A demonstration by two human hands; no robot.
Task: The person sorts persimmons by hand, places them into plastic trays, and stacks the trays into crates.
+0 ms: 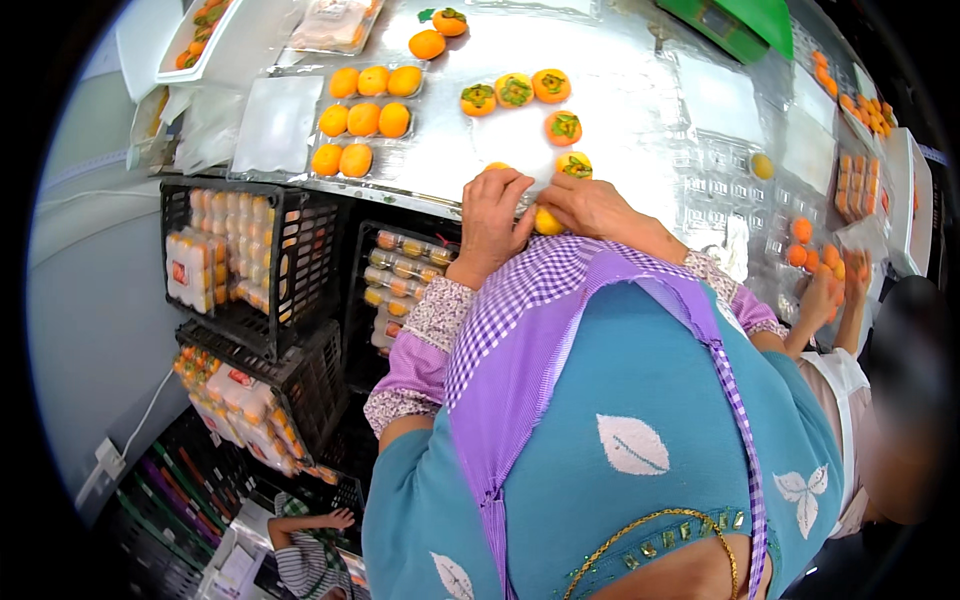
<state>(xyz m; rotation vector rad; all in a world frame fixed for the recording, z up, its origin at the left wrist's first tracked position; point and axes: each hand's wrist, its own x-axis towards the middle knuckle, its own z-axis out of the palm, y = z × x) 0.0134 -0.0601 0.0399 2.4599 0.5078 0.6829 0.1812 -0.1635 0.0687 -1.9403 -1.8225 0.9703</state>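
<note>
Head view: our left hand and right hand flank a persimmon, facing and axis unclear; whether gripped, we cannot tell.

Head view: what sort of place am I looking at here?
Probably a fruit-packing room: orange persimmons lie loose and in rows on a metal table, empty clear plastic trays are laid out at the right, and black crates at the left hold packed fruit.

On the table, a fruit is mostly hiding behind the left hand; a green machine is getting cut off
</note>
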